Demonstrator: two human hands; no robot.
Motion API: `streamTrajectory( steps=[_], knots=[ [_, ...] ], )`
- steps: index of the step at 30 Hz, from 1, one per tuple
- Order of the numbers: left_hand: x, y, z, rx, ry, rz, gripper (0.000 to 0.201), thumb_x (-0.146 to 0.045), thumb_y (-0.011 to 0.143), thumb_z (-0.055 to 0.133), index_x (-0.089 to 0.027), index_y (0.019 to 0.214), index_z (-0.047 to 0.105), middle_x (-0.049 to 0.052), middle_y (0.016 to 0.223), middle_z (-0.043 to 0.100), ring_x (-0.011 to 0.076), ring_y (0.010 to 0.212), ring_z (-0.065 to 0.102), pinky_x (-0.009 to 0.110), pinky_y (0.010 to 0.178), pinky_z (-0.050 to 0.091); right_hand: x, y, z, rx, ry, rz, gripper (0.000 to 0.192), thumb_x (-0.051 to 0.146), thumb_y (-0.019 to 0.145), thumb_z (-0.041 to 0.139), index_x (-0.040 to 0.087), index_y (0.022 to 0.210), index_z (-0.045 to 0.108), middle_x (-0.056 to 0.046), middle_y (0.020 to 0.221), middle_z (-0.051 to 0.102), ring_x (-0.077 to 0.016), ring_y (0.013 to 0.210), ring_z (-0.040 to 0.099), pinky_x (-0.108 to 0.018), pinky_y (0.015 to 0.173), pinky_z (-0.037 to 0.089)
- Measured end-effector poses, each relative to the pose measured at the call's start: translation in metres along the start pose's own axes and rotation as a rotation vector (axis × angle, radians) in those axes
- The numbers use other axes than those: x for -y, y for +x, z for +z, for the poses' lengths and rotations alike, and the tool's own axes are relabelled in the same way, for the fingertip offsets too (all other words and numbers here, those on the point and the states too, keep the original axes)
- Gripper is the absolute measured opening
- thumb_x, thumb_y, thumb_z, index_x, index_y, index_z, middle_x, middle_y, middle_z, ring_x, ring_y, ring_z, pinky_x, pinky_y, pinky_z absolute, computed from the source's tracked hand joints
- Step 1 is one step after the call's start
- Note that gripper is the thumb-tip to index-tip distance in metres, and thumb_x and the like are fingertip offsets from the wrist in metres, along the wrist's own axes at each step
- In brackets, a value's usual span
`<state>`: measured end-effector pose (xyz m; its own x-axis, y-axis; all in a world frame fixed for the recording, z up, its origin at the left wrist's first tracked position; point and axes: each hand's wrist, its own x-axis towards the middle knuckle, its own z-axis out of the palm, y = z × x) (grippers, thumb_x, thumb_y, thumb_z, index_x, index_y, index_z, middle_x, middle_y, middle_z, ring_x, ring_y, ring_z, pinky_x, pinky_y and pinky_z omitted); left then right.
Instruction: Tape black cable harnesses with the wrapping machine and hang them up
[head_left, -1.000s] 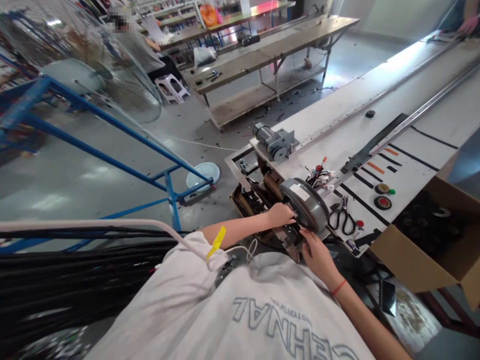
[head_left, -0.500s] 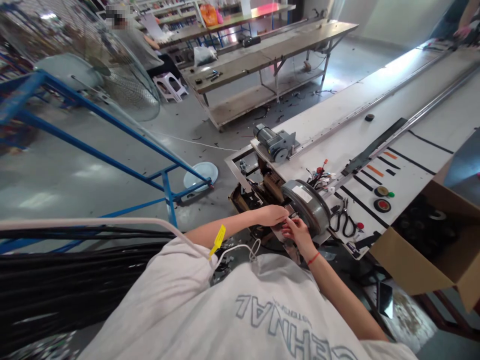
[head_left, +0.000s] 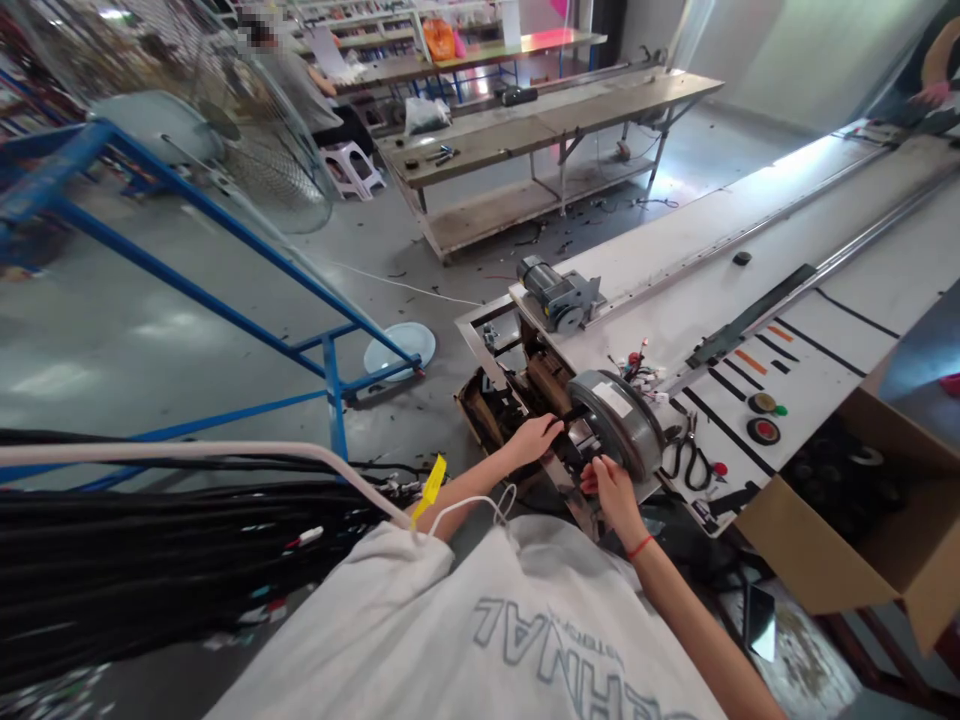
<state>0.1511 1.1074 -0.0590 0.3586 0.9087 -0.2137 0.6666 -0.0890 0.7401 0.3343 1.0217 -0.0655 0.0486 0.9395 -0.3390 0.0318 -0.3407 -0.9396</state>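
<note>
Head view shows the grey hub motor [head_left: 616,422] propped on edge at the tabletop [head_left: 757,300] end, right hand [head_left: 609,490] just below steadying its rim while left hand [head_left: 534,438] pinches its black cable [head_left: 571,413]

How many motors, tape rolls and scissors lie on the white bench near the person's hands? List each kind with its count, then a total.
Motors: 2, hub motor and small gear motor
Tape rolls: 2, upper tape roll and lower tape roll
Scissors: 1
Total: 5
</note>
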Motion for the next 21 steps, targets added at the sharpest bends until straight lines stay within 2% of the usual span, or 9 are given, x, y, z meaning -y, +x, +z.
streamTrajectory(
  steps=[3,7,9,12,14,16,21],
  knots=[
    [0.002,-0.023,0.004,0.035,-0.053,0.079,0.038,-0.040,0.101,0.034,-0.017,0.086,0.060,0.003,0.075,0.063,0.0159,0.073,0.059,0.027,0.073,0.046,0.006,0.003,0.003,-0.006,-0.154,-0.128,0.050,0.069,0.086,0.042,0.022,0.072,0.053,-0.007,0.074,0.063,-0.0220,0.066,0.061,-0.033,0.063,0.050],
    [0.009,-0.038,0.015,0.070,-0.055,0.101,0.033,-0.036,0.101,0.035,-0.017,0.084,0.057,0.003,0.076,0.062,0.0154,0.071,0.057,0.027,0.070,0.044,0.025,0.018,0.008,-0.045,-0.468,-0.440,0.039,0.046,0.097,0.035,0.023,0.069,0.047,-0.005,0.073,0.059,-0.0199,0.070,0.056,-0.032,0.069,0.043],
    [0.012,-0.039,0.022,0.065,-0.030,0.107,0.033,-0.035,0.101,0.034,-0.017,0.086,0.057,0.003,0.075,0.061,0.0163,0.071,0.057,0.028,0.071,0.044,0.033,0.027,0.012,0.010,-0.595,-0.562,0.035,0.038,0.098,0.033,0.022,0.071,0.049,-0.006,0.077,0.059,-0.0203,0.075,0.055,-0.032,0.073,0.042],
    [0.011,-0.039,0.026,0.042,0.001,0.110,0.033,-0.035,0.101,0.033,-0.017,0.089,0.058,0.004,0.074,0.061,0.0173,0.070,0.058,0.029,0.070,0.045,0.037,0.035,0.014,0.081,-0.779,-0.687,0.031,0.029,0.099,0.034,0.020,0.084,0.059,-0.009,0.095,0.064,-0.0230,0.094,0.056,-0.035,0.086,0.041],
    [0.007,-0.041,0.027,0.034,0.037,0.100,0.033,-0.035,0.102,0.033,-0.016,0.091,0.058,0.005,0.076,0.062,0.0178,0.072,0.060,0.029,0.071,0.046,0.038,0.038,0.013,0.081,-0.917,-0.744,0.029,0.026,0.099,0.037,0.020,0.089,0.064,-0.009,0.104,0.065,-0.0246,0.105,0.053,-0.036,0.094,0.038],
    [0.002,-0.044,0.027,0.020,0.117,0.083,0.033,-0.035,0.102,0.034,-0.016,0.092,0.059,0.006,0.078,0.064,0.0189,0.075,0.062,0.029,0.073,0.047,0.038,0.042,0.012,0.074,-1.052,-0.772,0.029,0.024,0.100,0.041,0.020,0.084,0.065,-0.009,0.101,0.066,-0.0260,0.109,0.052,-0.036,0.096,0.037],
    [-0.001,-0.053,0.025,-0.018,0.256,0.104,0.033,-0.041,0.099,0.041,-0.016,0.103,0.062,0.009,0.088,0.069,0.0233,0.083,0.066,0.035,0.080,0.051,0.050,0.057,0.018,0.187,-1.202,-0.706,0.037,0.020,0.097,0.046,0.018,0.063,0.060,-0.010,0.073,0.063,-0.0231,0.082,0.060,-0.035,0.093,0.041]
  ],
)
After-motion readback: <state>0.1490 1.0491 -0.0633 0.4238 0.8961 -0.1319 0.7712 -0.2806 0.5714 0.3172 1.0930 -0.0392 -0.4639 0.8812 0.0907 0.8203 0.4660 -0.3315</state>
